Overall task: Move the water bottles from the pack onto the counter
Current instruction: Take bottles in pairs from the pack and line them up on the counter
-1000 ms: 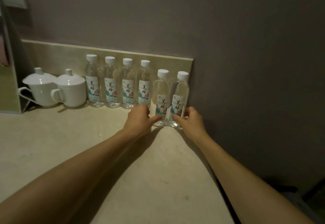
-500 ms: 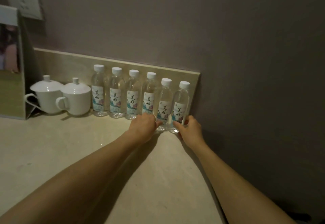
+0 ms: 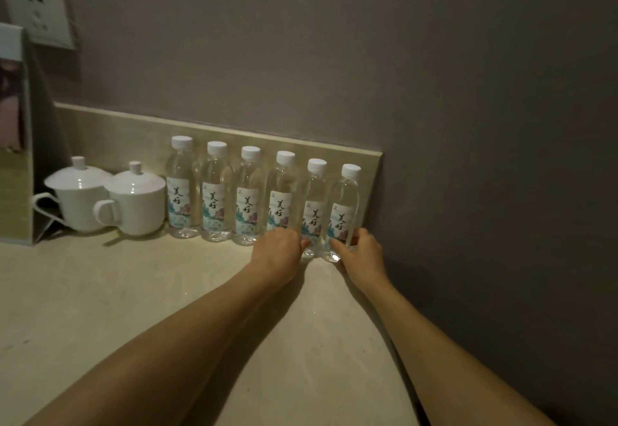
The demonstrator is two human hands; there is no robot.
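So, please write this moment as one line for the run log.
step: lining up bottles | left hand: on fifth bottle | right hand: on sixth bottle | both bottles upright on counter | pack: not in view

Both bare forearms reached forward from the bottom of the view, converging toward the far right. The left hand (image 3: pixel 279 251) lay knuckles-up, back toward the camera, its fingers curled forward and mostly hidden, one fingertip showing at its right edge. The right hand (image 3: pixel 359 253) sat just beside it, a narrow gap between them, thumb pointing left and fingers wrapped around the far side of what it gripped. Both wrists were held straight and low
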